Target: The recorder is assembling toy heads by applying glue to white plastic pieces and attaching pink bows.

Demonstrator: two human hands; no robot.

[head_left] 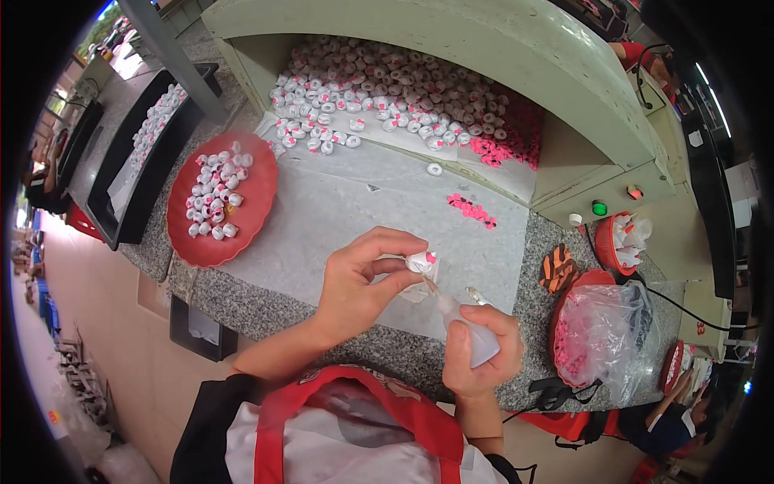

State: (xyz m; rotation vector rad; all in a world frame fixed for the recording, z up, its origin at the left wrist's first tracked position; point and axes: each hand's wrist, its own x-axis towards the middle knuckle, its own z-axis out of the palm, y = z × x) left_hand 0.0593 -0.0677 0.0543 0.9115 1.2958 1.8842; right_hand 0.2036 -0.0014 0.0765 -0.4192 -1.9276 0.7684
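Note:
Between the thumb and fingers of my left hand (359,277) is a small white ball-like piece (419,262) with a pink patch. My right hand (492,347) grips a translucent squeeze bottle (477,340), its thin nozzle pointing up at the white piece; whether the tip touches it I cannot tell. A small shiny tool (476,296) lies just beyond my right hand. Farther off on the white sheet (322,210) are a loose cluster of pink bits (472,210) and a single white ring-like piece (434,169).
A heap of white and pink pieces (363,81) fills the pale green cabinet (419,24) ahead. At left stand a red scalloped plate (184,181) of similar pieces and a black tray (101,202). At right are a plastic-covered red basket (562,367) and an orange-black striped object (557,269).

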